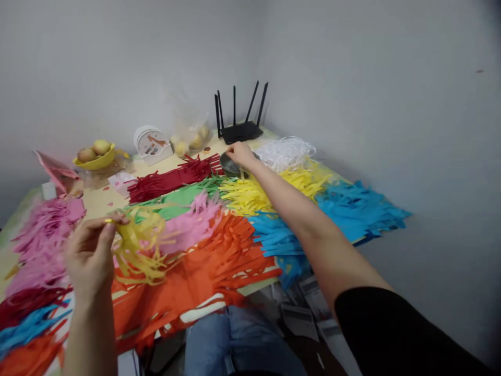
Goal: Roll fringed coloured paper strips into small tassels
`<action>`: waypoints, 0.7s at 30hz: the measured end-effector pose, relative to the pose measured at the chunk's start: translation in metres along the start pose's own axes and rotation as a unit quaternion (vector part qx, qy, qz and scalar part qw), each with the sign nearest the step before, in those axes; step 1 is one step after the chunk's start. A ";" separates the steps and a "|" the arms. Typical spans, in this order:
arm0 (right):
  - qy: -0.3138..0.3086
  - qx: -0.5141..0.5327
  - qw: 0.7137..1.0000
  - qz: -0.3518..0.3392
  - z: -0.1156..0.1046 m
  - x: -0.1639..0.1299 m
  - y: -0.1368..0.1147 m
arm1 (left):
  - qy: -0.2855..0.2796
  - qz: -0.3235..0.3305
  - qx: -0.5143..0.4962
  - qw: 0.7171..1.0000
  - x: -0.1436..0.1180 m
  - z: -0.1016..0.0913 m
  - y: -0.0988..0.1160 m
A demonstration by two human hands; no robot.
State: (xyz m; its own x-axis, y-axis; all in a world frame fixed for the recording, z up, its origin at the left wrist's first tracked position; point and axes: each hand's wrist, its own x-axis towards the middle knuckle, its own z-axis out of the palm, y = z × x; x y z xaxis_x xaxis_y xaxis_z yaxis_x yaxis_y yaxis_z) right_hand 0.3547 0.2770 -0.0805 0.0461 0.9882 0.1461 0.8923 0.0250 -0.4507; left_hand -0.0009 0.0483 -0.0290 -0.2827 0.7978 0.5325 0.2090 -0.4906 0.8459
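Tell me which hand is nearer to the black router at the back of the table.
Right. The right hand reaches far across the table, just in front of the router. The left hand stays near the front edge, holding yellow fringed paper.

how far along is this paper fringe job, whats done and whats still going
Done, by the look of it: cut fringed sheets cover the table in red, green, yellow, blue, orange and pink. In hand: the left hand pinches a yellow fringe bundle, while the right hand reaches a dark round object. What is left cannot be told.
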 end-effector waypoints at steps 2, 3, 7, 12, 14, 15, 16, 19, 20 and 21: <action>-0.030 -0.037 0.998 0.033 0.017 0.024 0.016 | -0.024 -0.027 0.019 0.999 0.000 0.002 -0.012; -0.043 -0.053 0.997 0.045 0.025 0.032 0.020 | -0.037 -0.043 0.011 0.998 -0.001 0.004 -0.019; -0.083 -0.112 0.988 0.065 0.055 0.053 0.029 | -0.067 -0.099 0.010 0.993 -0.002 0.016 -0.039; -0.121 -0.165 0.978 0.046 0.070 0.071 0.036 | -0.129 -0.164 0.012 0.978 -0.001 0.032 -0.047; -0.134 -0.180 0.974 0.036 0.072 0.073 0.037 | -0.139 -0.195 0.007 0.971 0.000 0.040 -0.047; -0.138 -0.186 0.972 0.032 0.072 0.072 0.037 | -0.141 -0.210 0.006 0.968 0.000 0.044 -0.047; -0.139 -0.191 0.971 0.029 0.072 0.071 0.037 | -0.143 -0.220 0.005 0.965 0.000 0.048 -0.047; -0.138 -0.201 0.969 0.025 0.071 0.064 0.037 | -0.139 -0.227 0.000 0.964 -0.001 0.057 -0.046; -0.137 -0.203 0.969 0.022 0.070 0.062 0.037 | -0.137 -0.228 -0.002 0.964 -0.002 0.058 -0.046; -0.136 -0.204 0.969 0.016 0.068 0.060 0.038 | -0.138 -0.230 -0.002 0.963 -0.003 0.059 -0.046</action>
State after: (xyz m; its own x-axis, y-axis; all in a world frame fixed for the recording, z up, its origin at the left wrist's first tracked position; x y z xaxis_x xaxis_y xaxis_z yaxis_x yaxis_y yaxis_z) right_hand 0.3607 0.3474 -0.1486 0.0054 0.9923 -0.1241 0.9982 -0.0127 -0.0582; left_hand 0.0455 0.0894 -0.0708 -0.0849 0.9937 0.0737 0.1162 -0.0636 0.9912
